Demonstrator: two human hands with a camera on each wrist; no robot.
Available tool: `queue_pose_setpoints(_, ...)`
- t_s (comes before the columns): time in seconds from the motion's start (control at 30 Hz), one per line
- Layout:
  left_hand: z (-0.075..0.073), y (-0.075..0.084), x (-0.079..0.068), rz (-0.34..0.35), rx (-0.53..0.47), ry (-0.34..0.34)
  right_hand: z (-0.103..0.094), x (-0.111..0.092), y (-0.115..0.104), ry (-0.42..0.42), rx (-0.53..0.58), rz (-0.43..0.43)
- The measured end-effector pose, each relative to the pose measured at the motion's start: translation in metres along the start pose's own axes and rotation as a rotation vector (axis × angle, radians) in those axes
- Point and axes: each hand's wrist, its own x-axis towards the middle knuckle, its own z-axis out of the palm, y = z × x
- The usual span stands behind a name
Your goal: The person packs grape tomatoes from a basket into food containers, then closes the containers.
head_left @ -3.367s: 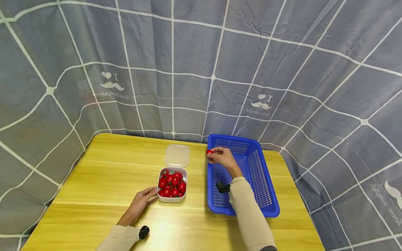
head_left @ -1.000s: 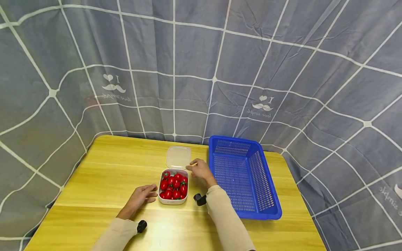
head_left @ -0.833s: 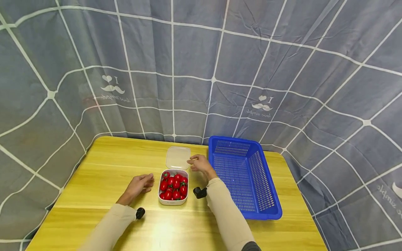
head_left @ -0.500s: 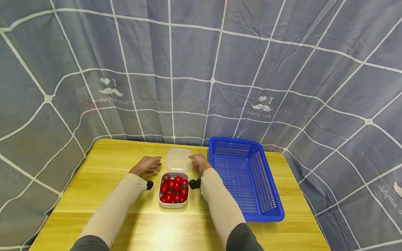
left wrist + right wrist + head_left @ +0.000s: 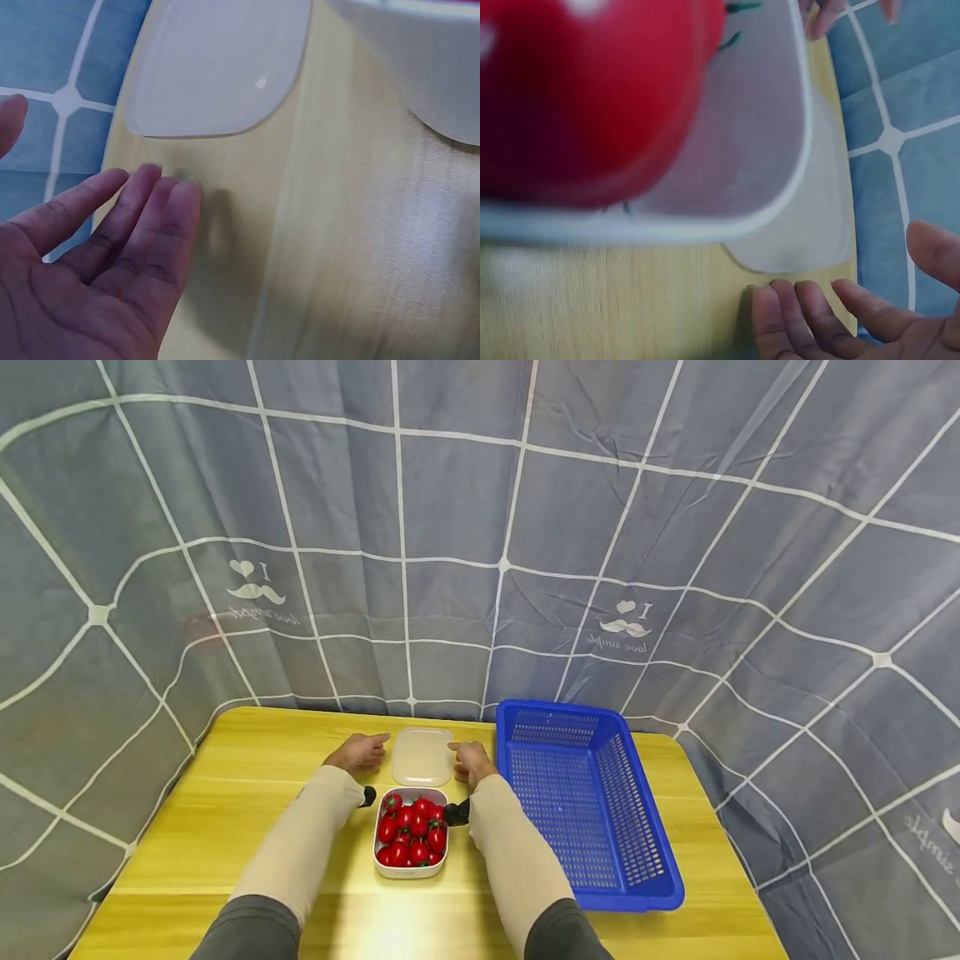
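A translucent square lid (image 5: 422, 757) lies flat on the table behind a white container (image 5: 409, 872) filled with several red cherry tomatoes (image 5: 418, 825). My left hand (image 5: 360, 752) is just left of the lid, and my right hand (image 5: 472, 762) is at its right edge. Neither holds anything. In the left wrist view the left hand's fingers (image 5: 139, 225) are extended, a small gap from the lid (image 5: 217, 67). The right wrist view has the right hand's fingers (image 5: 817, 319) loosely extended near the lid (image 5: 810, 217), partly hidden behind the container's corner.
A blue perforated plastic basket (image 5: 667, 868) stands on the right of the wooden table (image 5: 247, 793), close to my right forearm. A grey curtain (image 5: 450, 493) with white grid lines hangs behind the table.
My right hand earlier held a tomato at the basket, then moved left to the lid, empty. My left hand left the container's side and moved forward to the lid's left.
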Motion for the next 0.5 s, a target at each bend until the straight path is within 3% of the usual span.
queue_pose_setpoints(0.07, -0.002, -0.016, 0.020, 0.026, -0.036, -0.039, 0.001, 0.006, 0.003, 0.010, -0.011, 0.022)
queue_pose_setpoints(0.17, -0.002, -0.028, 0.030, 0.027, -0.085, -0.077, 0.003, 0.006, 0.004, 0.011, -0.008, 0.015)
queue_pose_setpoints(0.27, 0.004, -0.023, 0.022, 0.013, -0.123, -0.082, 0.003, -0.003, -0.001, -0.006, 0.012, 0.009)
queue_pose_setpoints(0.3, 0.008, -0.015, 0.011, -0.016, -0.112, -0.059, 0.003, -0.008, -0.004, -0.005, 0.009, 0.021)
queue_pose_setpoints(0.4, 0.012, -0.007, -0.004, -0.012, -0.157, -0.076, 0.002, -0.022, -0.011, -0.018, 0.026, 0.035)
queue_pose_setpoints(0.5, 0.014, -0.005, -0.012, -0.025, -0.196, -0.104, 0.004, -0.057, -0.034, 0.015, -0.010, 0.088)
